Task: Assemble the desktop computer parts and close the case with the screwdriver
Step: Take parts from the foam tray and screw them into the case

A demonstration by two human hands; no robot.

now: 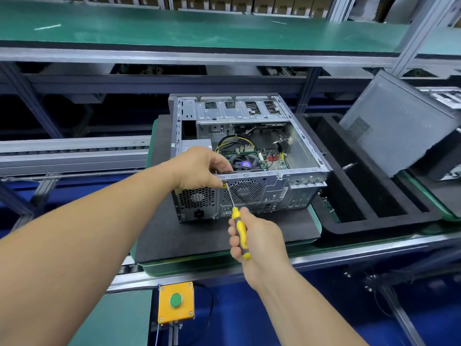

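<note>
I judge it mid-task: the computer case [249, 156] lies open on the foam mat [174, 236], rear toward me, long axis 6–12 o'clock. The side panel [394, 126] is off, at 2 o'clock. My left hand [199, 168] pinches the case's rear top edge; my right hand [254, 238] grips the yellow screwdriver [239, 228], tip pointing to 11 o'clock.

Head view — downward, close over hands [224, 196]

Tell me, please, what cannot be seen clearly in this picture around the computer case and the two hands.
- Head view: the screw at the screwdriver tip is hidden by the left hand.
- Head view: labels on the rear of the computer case are too small to read.
- Head view: the right hand hides its palm side.
</note>
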